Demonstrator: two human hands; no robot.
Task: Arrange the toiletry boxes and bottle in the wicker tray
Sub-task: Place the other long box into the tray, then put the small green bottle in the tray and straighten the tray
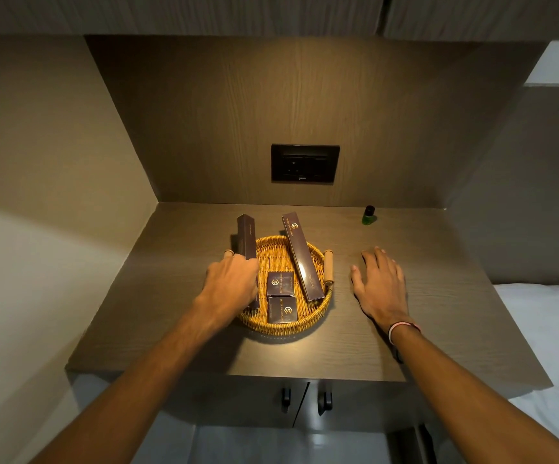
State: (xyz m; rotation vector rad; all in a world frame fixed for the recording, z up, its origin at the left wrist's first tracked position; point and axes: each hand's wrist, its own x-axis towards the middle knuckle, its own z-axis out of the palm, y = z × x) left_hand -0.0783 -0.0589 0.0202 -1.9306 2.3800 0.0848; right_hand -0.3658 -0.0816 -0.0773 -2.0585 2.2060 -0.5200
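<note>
A round wicker tray (318,309) with wooden handles sits mid-counter. Two small dark square boxes (280,283) (282,309) lie flat in its near part. A long dark box (302,256) leans across the tray's right side, its far end over the rim. My left hand (233,283) is shut on a second long dark box (246,235), held tilted over the tray's left side; its lower part is hidden behind my hand. My right hand (380,283) rests flat on the counter right of the tray, fingers spread. A small green bottle (368,216) with a black cap stands at the back right of the counter.
The wooden counter (177,313) sits in a niche with walls at the left and back. A black socket plate (305,163) is on the back wall. Cabinet doors with dark handles (325,401) are below the front edge. White bedding (549,336) lies to the right.
</note>
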